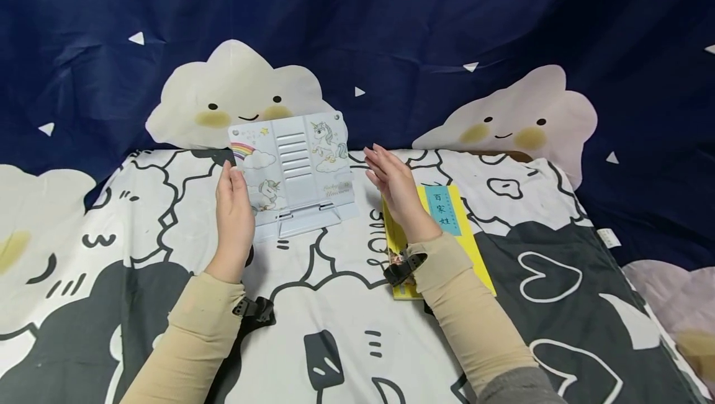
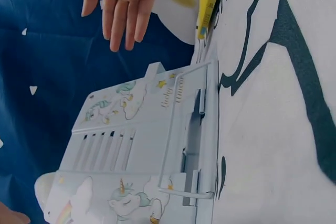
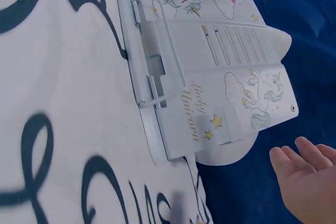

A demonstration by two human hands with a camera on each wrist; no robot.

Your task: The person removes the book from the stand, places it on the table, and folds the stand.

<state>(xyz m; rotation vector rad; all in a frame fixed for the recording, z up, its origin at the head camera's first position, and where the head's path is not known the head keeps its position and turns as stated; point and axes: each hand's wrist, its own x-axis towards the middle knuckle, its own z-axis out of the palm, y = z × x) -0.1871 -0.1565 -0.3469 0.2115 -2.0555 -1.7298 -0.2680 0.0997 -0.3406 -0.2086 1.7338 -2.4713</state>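
Note:
A pale book stand [image 1: 293,190] with unicorn and rainbow pictures stands tilted back on the bedding, its slotted middle panel facing me. Along its lower front runs a wire bracket [image 2: 169,135]. My left hand [image 1: 233,227] is raised at the stand's left side, fingers straight; whether it touches the edge I cannot tell. On the other side my right hand [image 1: 398,190] hovers with extended fingers, apart from the stand and holding nothing. Under the right hand and wrist lies a yellow book [image 1: 472,255] with a blue title strip, partly hidden by that arm.
Black-and-white patterned bedding [image 1: 335,305] spreads beneath everything. Behind it hangs a dark blue curtain [image 1: 402,25] printed with clouds and small white triangles. A black strap device sits on each wrist.

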